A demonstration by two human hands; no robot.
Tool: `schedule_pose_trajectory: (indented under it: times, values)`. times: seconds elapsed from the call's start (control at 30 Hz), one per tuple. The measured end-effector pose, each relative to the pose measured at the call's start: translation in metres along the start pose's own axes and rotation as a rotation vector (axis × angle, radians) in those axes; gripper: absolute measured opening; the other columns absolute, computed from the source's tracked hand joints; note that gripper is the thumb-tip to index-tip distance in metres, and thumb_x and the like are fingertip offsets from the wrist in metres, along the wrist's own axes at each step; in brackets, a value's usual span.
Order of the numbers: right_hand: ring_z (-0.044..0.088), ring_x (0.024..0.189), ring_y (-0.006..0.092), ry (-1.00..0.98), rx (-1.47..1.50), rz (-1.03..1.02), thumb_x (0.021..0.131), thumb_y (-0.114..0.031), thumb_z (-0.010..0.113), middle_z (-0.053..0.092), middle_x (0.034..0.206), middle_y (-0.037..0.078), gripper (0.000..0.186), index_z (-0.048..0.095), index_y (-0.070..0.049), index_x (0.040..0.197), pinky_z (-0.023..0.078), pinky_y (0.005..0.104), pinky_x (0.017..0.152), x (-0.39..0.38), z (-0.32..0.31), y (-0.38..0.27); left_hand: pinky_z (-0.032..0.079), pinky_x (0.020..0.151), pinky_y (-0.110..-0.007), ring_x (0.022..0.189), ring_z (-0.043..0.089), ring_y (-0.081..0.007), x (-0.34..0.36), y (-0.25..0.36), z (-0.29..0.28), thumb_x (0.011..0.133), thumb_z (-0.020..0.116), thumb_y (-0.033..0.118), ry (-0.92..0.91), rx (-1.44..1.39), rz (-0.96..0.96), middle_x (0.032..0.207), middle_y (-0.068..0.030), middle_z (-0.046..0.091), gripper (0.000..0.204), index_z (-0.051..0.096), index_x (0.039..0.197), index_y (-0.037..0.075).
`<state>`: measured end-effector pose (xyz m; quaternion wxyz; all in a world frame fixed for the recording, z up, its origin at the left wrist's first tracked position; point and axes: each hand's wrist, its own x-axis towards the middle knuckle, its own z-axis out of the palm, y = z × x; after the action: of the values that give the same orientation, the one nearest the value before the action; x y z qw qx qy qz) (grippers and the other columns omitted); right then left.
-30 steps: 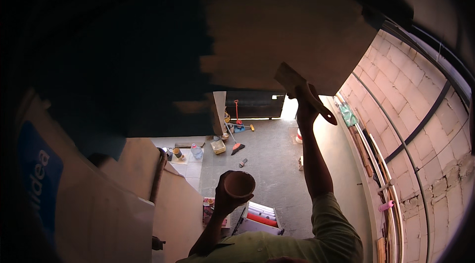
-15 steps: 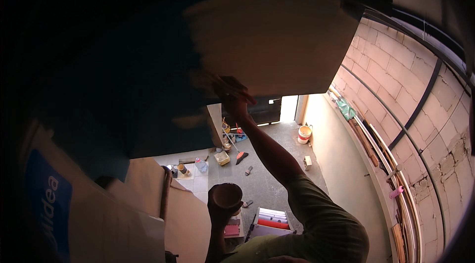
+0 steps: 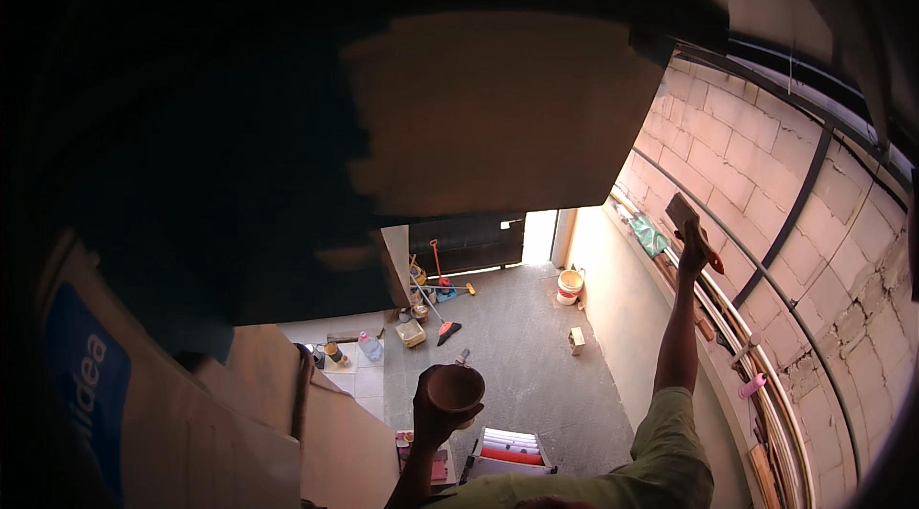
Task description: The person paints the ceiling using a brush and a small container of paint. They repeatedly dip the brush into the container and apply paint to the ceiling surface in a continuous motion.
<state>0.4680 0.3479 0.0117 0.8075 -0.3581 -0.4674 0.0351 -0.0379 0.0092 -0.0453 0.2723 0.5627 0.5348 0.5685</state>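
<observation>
My left hand (image 3: 433,428) is wrapped round a round cup (image 3: 456,387) with a brownish inside, held upright low in the view. In my right hand (image 3: 693,252), raised out to the right in front of the block wall, is a paintbrush (image 3: 682,210). Its wide head points up and its reddish handle end sticks out below my fingers. Ahead is a dark blue-green wall surface (image 3: 258,193) with a large peach-coloured painted patch (image 3: 498,116) on its right part. The brush is apart from that surface.
Far below lies a grey floor (image 3: 536,356) with a broom (image 3: 448,331), a white bucket (image 3: 570,287) and a small box (image 3: 575,341). What looks like a stepladder (image 3: 509,447) stands beneath me. Pipes and boards (image 3: 737,346) run along the block wall (image 3: 766,145). A white carton (image 3: 182,413) is at left.
My right hand has left the painted surface and swung right with the paintbrush, which now points up. The left hand still holds the cup. The view has shifted slightly.
</observation>
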Motion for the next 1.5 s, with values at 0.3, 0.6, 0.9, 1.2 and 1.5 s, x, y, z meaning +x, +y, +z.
schedule_pose_trajectory:
  times: [0.3,0.6,0.9,1.2,1.5]
  values:
    - [0.064,0.068,0.0167,-0.169,0.197,0.139,0.098,-0.024,0.053,0.065,0.100,0.015,0.039,0.056,0.007,0.120,0.053,0.0289,0.070,-0.069,0.117,-0.101,0.050,0.093,-0.038,0.107,0.061,-0.0247,-0.009,-0.008,0.002,0.053,0.095,0.026,-0.007,-0.055,-0.025,0.116,-0.0135,0.060,0.088,0.047,0.124,0.003]
    - [0.064,0.094,0.0228,-0.410,0.820,0.098,0.096,-0.020,0.056,0.055,0.118,0.014,0.040,0.049,0.005,0.126,0.060,0.0362,0.072,-0.099,0.308,-0.285,0.052,0.088,-0.036,0.099,0.062,-0.0196,-0.031,-0.004,-0.022,0.056,0.089,0.003,0.106,-0.092,-0.041,0.109,-0.0099,0.062,0.074,0.049,0.118,0.004]
    - [0.057,0.108,0.0237,-0.454,1.025,0.080,0.094,-0.017,0.060,0.050,0.124,0.013,0.039,0.051,0.000,0.128,0.061,0.0385,0.081,-0.113,0.430,-0.343,0.052,0.087,-0.037,0.100,0.063,-0.0235,-0.031,-0.007,-0.041,0.054,0.094,0.021,0.146,-0.092,-0.026,0.109,-0.0128,0.063,0.078,0.052,0.117,0.003]
    - [0.051,0.116,0.0223,-0.467,1.027,0.013,0.092,-0.009,0.061,0.049,0.127,0.010,0.037,0.053,-0.003,0.128,0.057,0.0431,0.088,-0.104,0.474,-0.352,0.052,0.086,-0.037,0.099,0.063,-0.0240,-0.028,-0.028,-0.036,0.053,0.094,0.021,0.106,-0.131,-0.085,0.108,-0.0128,0.062,0.081,0.050,0.119,0.003]
    - [0.050,0.116,0.0199,-0.488,1.022,0.134,0.091,-0.007,0.061,0.053,0.127,0.011,0.040,0.052,-0.001,0.130,0.054,0.0380,0.089,-0.098,0.472,-0.366,0.051,0.086,-0.037,0.098,0.063,-0.0241,-0.025,-0.006,-0.036,0.053,0.094,0.019,0.129,-0.055,-0.017,0.107,-0.0123,0.063,0.078,0.051,0.117,0.003]
